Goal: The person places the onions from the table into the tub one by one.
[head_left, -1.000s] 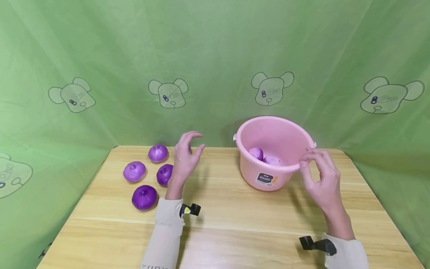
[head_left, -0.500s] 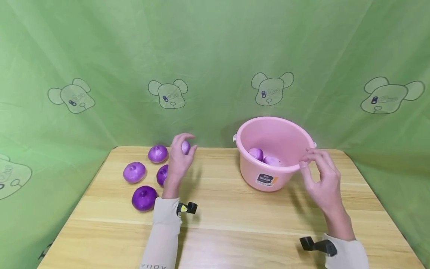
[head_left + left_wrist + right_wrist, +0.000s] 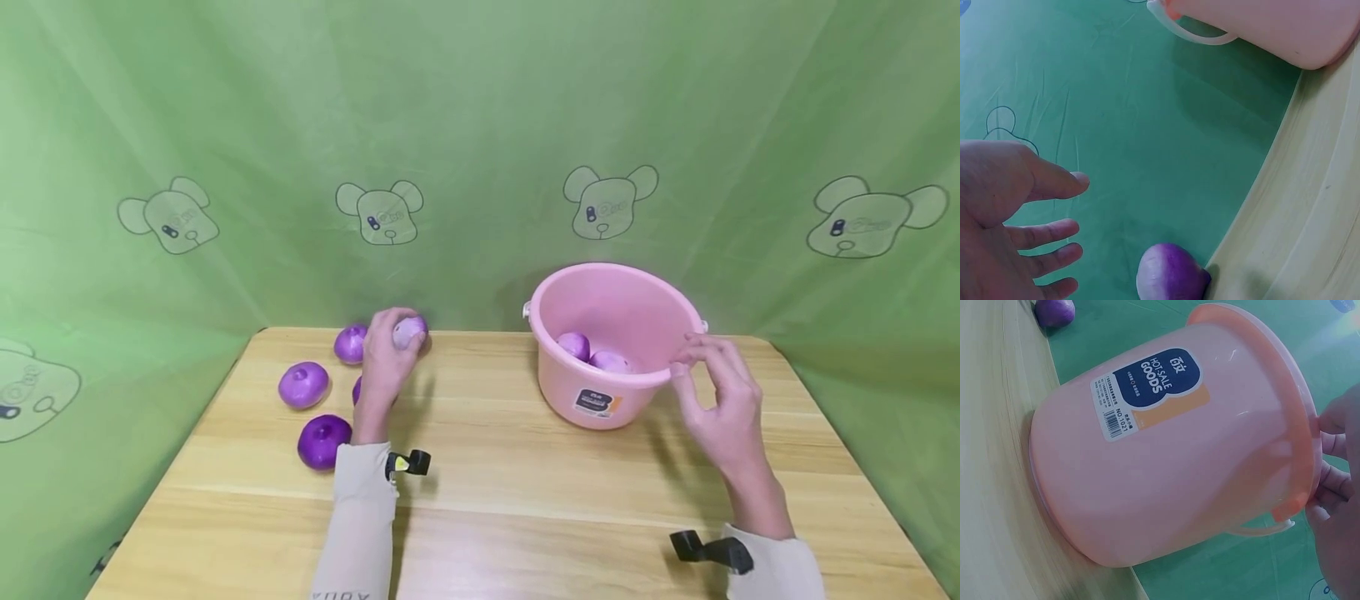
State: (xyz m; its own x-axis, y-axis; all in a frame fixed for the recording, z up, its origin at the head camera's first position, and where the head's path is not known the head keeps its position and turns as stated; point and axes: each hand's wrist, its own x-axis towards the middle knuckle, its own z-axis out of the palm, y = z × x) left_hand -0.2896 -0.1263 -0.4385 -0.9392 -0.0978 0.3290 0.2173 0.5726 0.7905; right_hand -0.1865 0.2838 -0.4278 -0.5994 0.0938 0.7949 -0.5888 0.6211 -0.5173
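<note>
My left hand [image 3: 386, 354] is at a purple-and-white onion [image 3: 409, 332] near the table's back edge, overlapping it in the head view. In the left wrist view the fingers [image 3: 1047, 259] and thumb are extended, with a gap between them and the onion [image 3: 1169, 275]. My right hand [image 3: 720, 404] pinches the rim of a pink bucket [image 3: 600, 408] between thumb and fingers on its near right side. Inside the bucket lie two onions, one [image 3: 573, 345] beside the other [image 3: 611, 361]. The bucket stands upright on the table.
More purple onions lie left of my left hand: a lighter one [image 3: 303, 384], a dark one [image 3: 324, 442] and one at the back [image 3: 350, 344]. Another is mostly hidden by the hand. A green curtain [image 3: 480, 125] hangs behind the wooden table [image 3: 480, 467].
My left hand has moved left and lowered toward the back onion, its thumb coming up beside it. My right hand stays on the bucket's rim, and the bucket has not moved.
</note>
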